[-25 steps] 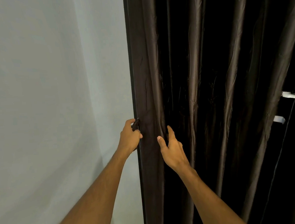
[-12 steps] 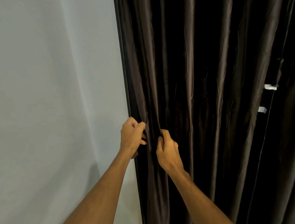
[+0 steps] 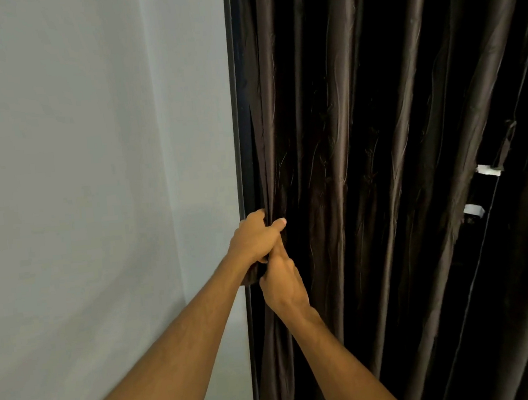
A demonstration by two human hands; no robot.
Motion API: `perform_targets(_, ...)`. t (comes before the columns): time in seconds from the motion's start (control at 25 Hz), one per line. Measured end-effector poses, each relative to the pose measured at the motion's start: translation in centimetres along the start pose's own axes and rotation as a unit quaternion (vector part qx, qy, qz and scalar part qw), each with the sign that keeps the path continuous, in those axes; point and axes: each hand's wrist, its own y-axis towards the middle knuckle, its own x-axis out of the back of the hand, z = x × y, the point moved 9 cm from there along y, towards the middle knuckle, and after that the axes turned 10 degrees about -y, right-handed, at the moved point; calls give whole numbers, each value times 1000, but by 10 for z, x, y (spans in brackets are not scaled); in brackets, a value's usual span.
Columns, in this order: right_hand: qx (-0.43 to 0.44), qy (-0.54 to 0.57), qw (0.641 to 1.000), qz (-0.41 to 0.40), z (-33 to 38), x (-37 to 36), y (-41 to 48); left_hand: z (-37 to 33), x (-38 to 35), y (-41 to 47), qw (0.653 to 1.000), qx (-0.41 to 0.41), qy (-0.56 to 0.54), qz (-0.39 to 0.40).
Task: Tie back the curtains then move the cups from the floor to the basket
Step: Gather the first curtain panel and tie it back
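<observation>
My left grip (image 3: pixel 255 239) was clenched round the left edge of the dark brown curtain (image 3: pixel 348 160). Its fingers curled over the hem and its thumb lay across the front of the bunched folds. My right grip (image 3: pixel 282 281) sat just below it, touching it. Its fingers (image 3: pixel 279 252) ran up under the left palm, where most of them were hidden, so I could not tell whether they pinched the cloth or only pressed on it. A small wad of the fabric showed between the two grips, at the heel of the left one.

The curtain hung closed in long, shiny, creased pleats and filled the right part of the view from top to bottom. Its gathered edge stood against a narrow dark strip (image 3: pixel 234 106) that ran straight down beside it. To the left of that strip was a plain pale wall (image 3: pixel 60 153), with both my bare forearms reaching up across its lower part.

Well to the right, among the pleats, a thin cord (image 3: pixel 481 257) ran down the cloth at a slant. Two small white tabs (image 3: pixel 489 170) sat near it, one above the other, and any marks on them were too small to tell. A short dark strap (image 3: pixel 508 141) hung just above the upper tab.
</observation>
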Motion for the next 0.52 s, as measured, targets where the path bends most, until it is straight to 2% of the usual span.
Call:
perform_targets(0.12,31,-73,996,52,-5,3,3,-2,4,-4,995,-3,72,-72)
perform_targets(0.2,51,-94,993,56,-11,14,1,-4,3,-6,992,-3,85,-92)
perform_targets(0.28,107,-142,984,-15,-12,41,-7,-4,1,-6,994,-3,71,-86)
perform_targets(0.36,144,-186,964,-128,-20,75,-18,-3,-2,-6,996,2,47,-78)
perform_targets(0.44,109,-196,950,-219,-42,108,-24,-4,-4,-8,996,3,34,-77)
perform_targets(0.52,28,-149,952,-265,-69,132,-27,-7,-7,-11,997,1,23,-73)
